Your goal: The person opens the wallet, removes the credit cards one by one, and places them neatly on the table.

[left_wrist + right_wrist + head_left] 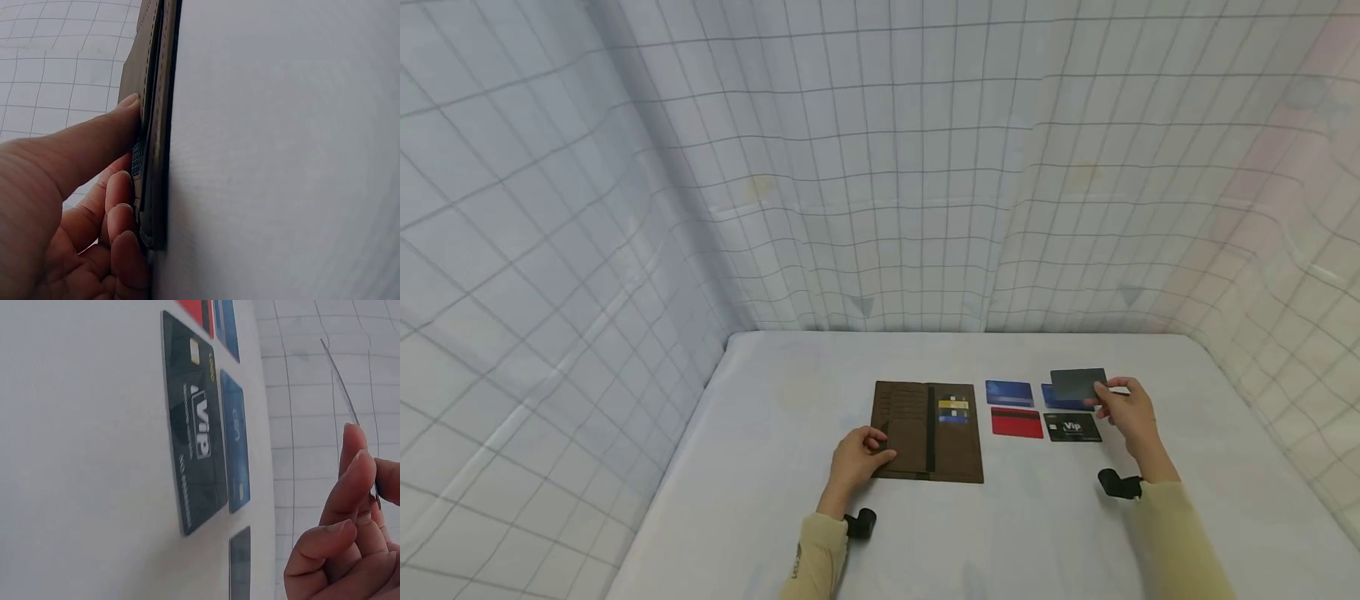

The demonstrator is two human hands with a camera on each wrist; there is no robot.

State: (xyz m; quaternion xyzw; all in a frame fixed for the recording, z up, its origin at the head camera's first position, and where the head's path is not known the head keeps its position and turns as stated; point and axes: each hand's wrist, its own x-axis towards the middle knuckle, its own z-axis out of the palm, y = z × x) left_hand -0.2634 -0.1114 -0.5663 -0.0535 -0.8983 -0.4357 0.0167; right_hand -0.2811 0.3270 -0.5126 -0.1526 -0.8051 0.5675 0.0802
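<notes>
Dark grey card (1075, 384) up off the table (760, 467), toward its far right corner, pinched by right hand (1127, 414), thumb against fingers; blue card (235, 444) partly covered by it in head view, black Vip card (1072, 427) just nearer the near edge, red card (1017, 422) and second blue card (1009, 393) to their left, all flat; brown wallet (957, 458) lies open mid-table, cards (953, 408) in right-half slots; left hand (852, 458) at wallet's left edge, fingers bent, thumb and fingers touching it, can't tell if gripping; pale yellow sleeves (820, 550), white gridded curtain (880, 167) past far edge
</notes>
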